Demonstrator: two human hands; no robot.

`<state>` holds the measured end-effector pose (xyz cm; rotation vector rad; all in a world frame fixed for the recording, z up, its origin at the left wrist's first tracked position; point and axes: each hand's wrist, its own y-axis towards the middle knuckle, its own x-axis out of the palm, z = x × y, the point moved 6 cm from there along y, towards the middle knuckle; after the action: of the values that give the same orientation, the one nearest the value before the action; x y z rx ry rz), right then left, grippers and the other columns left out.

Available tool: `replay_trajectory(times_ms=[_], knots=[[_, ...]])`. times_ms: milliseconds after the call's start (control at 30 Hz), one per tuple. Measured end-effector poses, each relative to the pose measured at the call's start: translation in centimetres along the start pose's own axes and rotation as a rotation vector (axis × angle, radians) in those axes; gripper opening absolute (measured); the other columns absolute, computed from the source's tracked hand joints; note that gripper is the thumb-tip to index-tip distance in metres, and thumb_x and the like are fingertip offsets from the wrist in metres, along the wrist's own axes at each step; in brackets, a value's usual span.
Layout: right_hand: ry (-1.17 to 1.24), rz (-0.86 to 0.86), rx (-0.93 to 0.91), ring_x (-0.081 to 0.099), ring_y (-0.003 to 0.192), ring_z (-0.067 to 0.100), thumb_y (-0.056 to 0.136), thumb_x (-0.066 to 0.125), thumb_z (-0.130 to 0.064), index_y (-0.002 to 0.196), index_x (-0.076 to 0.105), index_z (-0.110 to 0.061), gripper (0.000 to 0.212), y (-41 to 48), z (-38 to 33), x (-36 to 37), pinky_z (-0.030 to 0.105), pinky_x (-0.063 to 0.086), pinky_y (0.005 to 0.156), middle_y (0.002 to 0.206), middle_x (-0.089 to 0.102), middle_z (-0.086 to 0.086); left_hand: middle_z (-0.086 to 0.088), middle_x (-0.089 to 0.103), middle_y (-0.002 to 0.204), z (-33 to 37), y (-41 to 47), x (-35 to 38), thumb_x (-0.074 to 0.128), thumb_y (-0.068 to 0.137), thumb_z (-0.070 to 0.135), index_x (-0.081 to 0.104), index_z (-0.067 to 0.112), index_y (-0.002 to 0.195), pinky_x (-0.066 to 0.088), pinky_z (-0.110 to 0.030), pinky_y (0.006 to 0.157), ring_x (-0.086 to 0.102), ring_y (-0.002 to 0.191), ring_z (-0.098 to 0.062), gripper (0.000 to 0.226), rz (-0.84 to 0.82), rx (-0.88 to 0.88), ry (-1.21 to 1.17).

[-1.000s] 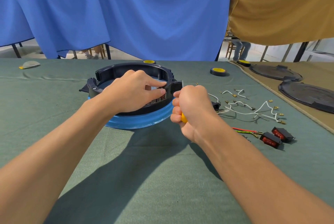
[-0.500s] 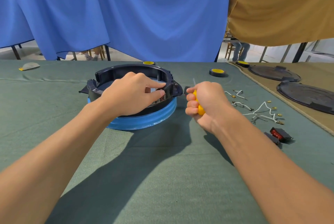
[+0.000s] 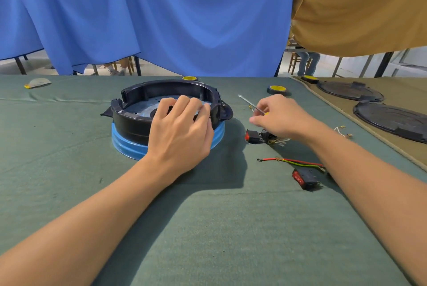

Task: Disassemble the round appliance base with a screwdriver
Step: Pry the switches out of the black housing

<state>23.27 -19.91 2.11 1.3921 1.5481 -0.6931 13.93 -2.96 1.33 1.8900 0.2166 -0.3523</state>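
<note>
The round appliance base [image 3: 138, 105], a black ring on a blue skirt, sits on the green cloth left of centre. My left hand [image 3: 182, 131] lies over its near right rim, fingers curled over the edge and gripping it. To the right of the base, my right hand [image 3: 279, 117] holds the screwdriver [image 3: 250, 104]. Its thin metal shaft points up and left, away from the base, and a bit of yellow handle shows by the fingers. The tip touches nothing.
Red rocker switches [image 3: 254, 136] [image 3: 305, 178] and a red and green wire [image 3: 293, 162] lie near my right arm. Yellow tape rolls [image 3: 278, 89] sit further back. Two dark round covers [image 3: 392, 119] rest on a tan cloth at the right. Blue curtain hangs behind.
My right hand has drawn the screwdriver away from the base's side, moving right and back, with the shaft now pointing up and left. My left hand stays on the rim.
</note>
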Motion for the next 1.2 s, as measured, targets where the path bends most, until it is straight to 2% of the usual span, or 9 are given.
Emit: replay_trajectory(times_ms=[167,467,633,700,833,933,1033,1133,1200], knots=[[-0.076,-0.137,-0.043,0.06,0.091,0.021,0.077,0.078,-0.041,0.093,0.071,-0.015,0.031,0.3,-0.3,1.1,0.03,0.047,0.074,0.096,0.07,0.006,-0.006,0.066,0.087,-0.2,-0.2,0.3,0.052,0.091,0.019,0.071,0.006,0.096,0.041,-0.039,0.077,0.061,0.078,-0.03,0.024,-0.014,0.014,0.01],[-0.04,-0.133,-0.08,0.06,0.081,0.015,0.073,0.082,-0.038,0.082,0.07,-0.017,0.026,0.3,-0.5,1.5,0.025,0.041,0.059,0.083,0.068,0.0,-0.006,0.066,0.088,-0.2,-0.2,0.5,0.05,0.092,0.021,0.07,0.006,0.098,0.041,-0.04,0.077,0.06,0.078,-0.028,0.026,-0.029,0.014,0.017],[0.165,-0.051,-0.114,0.06,0.073,0.013,0.069,0.086,-0.03,0.081,0.065,-0.013,0.029,-0.5,-0.4,0.4,0.024,0.044,0.058,0.077,0.065,-0.001,-0.006,0.067,0.09,-0.3,-0.3,0.5,0.051,0.092,0.021,0.07,0.005,0.101,0.041,-0.039,0.077,0.061,0.079,-0.028,0.026,-0.043,0.016,0.01],[0.316,-0.017,-0.129,0.057,0.059,0.005,0.069,0.086,-0.027,0.08,0.064,-0.011,0.03,-1.3,-0.4,-0.8,0.02,0.043,0.052,0.067,0.063,-0.004,-0.006,0.066,0.09,-0.4,-0.3,0.4,0.051,0.092,0.021,0.07,0.005,0.102,0.041,-0.039,0.078,0.06,0.079,-0.028,0.026,-0.044,0.017,0.013],[0.343,-0.13,-0.24,0.055,0.052,0.0,0.068,0.086,-0.028,0.074,0.065,-0.017,0.025,-4.5,-0.8,-1.5,0.011,0.041,0.047,0.062,0.064,-0.007,-0.005,0.066,0.088,-0.4,-0.3,0.4,0.051,0.091,0.021,0.07,0.006,0.1,0.041,-0.04,0.078,0.06,0.078,-0.028,0.025,-0.037,0.022,0.028],[0.118,-0.136,-0.282,0.057,0.067,0.001,0.066,0.086,-0.034,0.073,0.062,-0.024,0.027,-6.7,-0.3,-0.6,0.013,0.043,0.057,0.07,0.065,-0.011,-0.005,0.066,0.087,-0.4,-0.3,0.4,0.05,0.091,0.021,0.07,0.006,0.099,0.041,-0.04,0.078,0.06,0.078,-0.028,0.026,-0.028,0.024,0.046],[-0.003,-0.003,-0.319,0.053,0.072,0.006,0.069,0.083,-0.038,0.076,0.057,-0.025,0.03,-8.1,0.0,0.0,0.015,0.041,0.063,0.073,0.061,-0.012,-0.005,0.066,0.085,-0.4,-0.4,0.3,0.049,0.092,0.023,0.07,0.008,0.097,0.04,-0.04,0.078,0.06,0.077,-0.027,0.026,-0.02,0.01,0.064],[-0.11,0.111,-0.377,0.051,0.076,0.012,0.075,0.077,-0.042,0.079,0.051,-0.028,0.03,-9.2,-0.2,0.1,0.036,0.047,0.073,0.079,0.056,-0.014,-0.004,0.063,0.078,-0.6,-0.4,0.3,0.047,0.093,0.028,0.067,0.009,0.087,0.04,-0.04,0.076,0.058,0.073,-0.028,0.028,-0.039,-0.04,0.099],[-0.116,0.105,-0.405,0.052,0.077,0.012,0.075,0.073,-0.05,0.08,0.052,-0.028,0.031,-9.7,0.0,0.1,0.04,0.049,0.071,0.08,0.056,-0.014,-0.004,0.061,0.073,-0.9,-0.5,0.3,0.048,0.092,0.033,0.064,0.009,0.08,0.039,-0.04,0.075,0.057,0.071,-0.028,0.032,-0.059,-0.082,0.107]])
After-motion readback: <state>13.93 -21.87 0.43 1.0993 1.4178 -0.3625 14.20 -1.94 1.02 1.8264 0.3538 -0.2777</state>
